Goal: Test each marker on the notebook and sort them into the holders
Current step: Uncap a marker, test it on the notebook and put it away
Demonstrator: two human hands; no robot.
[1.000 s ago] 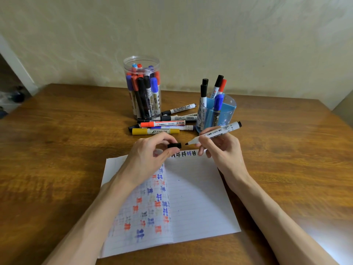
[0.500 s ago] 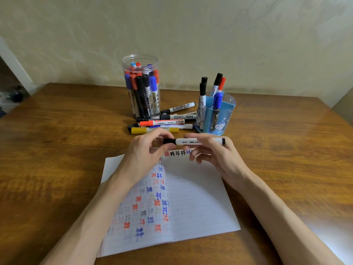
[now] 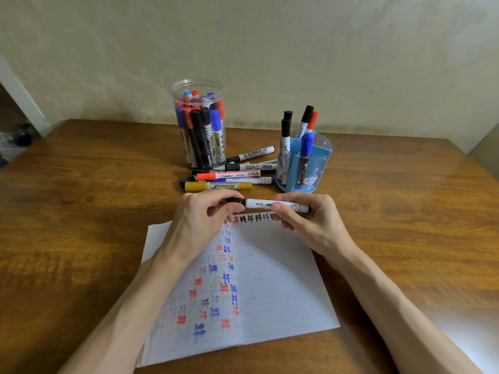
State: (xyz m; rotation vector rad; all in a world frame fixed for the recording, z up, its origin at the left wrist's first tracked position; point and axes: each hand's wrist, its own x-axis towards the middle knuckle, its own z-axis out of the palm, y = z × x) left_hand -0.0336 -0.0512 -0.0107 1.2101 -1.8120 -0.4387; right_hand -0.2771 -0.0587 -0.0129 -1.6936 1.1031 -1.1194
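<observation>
Cap (image 3: 238, 202) back on since the earlier frame: your left hand (image 3: 197, 220) pinches it, right hand (image 3: 313, 225) grips the marker (image 3: 259, 203) above the notebook (image 3: 275, 279); sorting likely follows.

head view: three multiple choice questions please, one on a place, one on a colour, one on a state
1. Where does the yellow-ended permanent marker lie?
A. on the floor
B. flat on the brown wooden table
C. on a shelf

2. What colour is the cap on the white-barrelled marker between the left hand and the right hand?
A. black
B. red
C. blue

3. How is the white lined notebook?
A. shut
B. rolled up
C. open

B, wood shows all around it. A, the cap that the left hand pinches is black. C, both pages lie spread.
</observation>
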